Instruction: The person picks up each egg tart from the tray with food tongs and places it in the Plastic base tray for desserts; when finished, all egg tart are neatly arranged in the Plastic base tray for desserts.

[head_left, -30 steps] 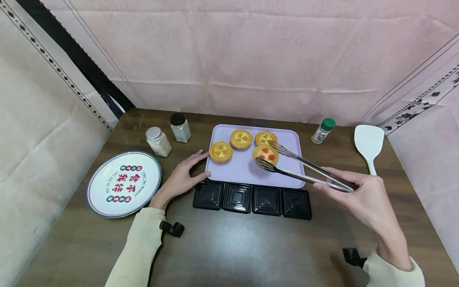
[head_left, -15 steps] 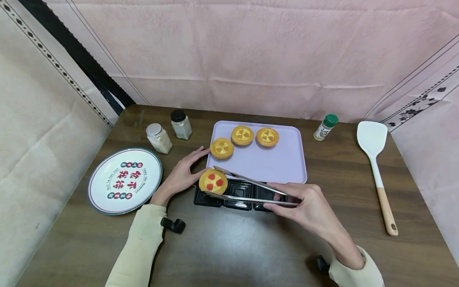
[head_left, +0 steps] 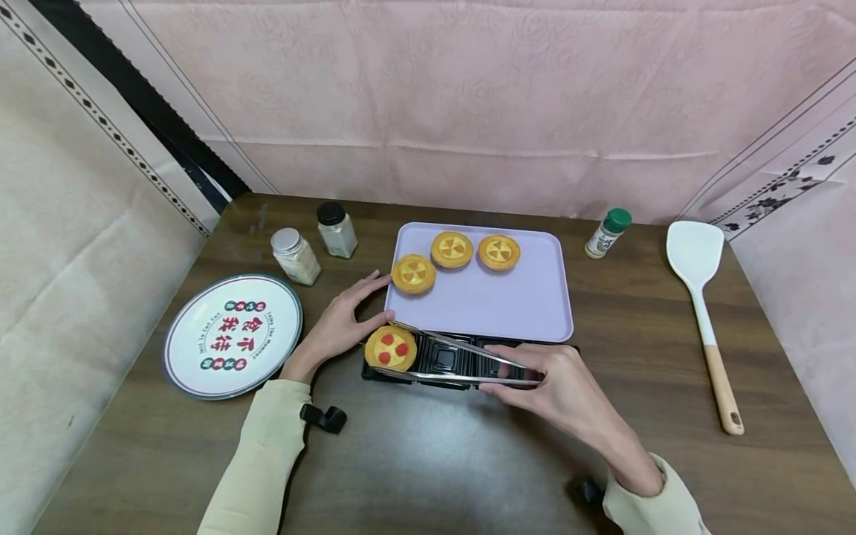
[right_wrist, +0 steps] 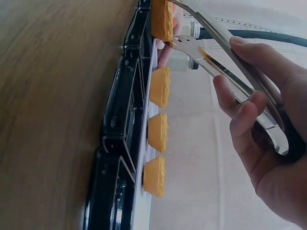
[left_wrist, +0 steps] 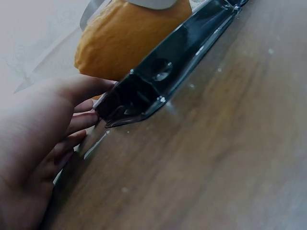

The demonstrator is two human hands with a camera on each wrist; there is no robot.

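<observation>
- Head: the red-dotted tart (head_left: 391,348) lies left of the right hand (head_left: 562,386), over the leftmost cup of the black tray (head_left: 444,360), nearer the spread left hand (head_left: 334,327), which touches the lilac tray (head_left: 495,308). The tongs (head_left: 461,344) point along the cups. Brown worktop (head_left: 435,461), pale cloth (head_left: 468,89) behind.
- Left wrist: the tart stands above the cup's rim; whether it is seated, I cannot tell.
- Right wrist: thumb and fingers pinch the tongs, their arms parted.
</observation>
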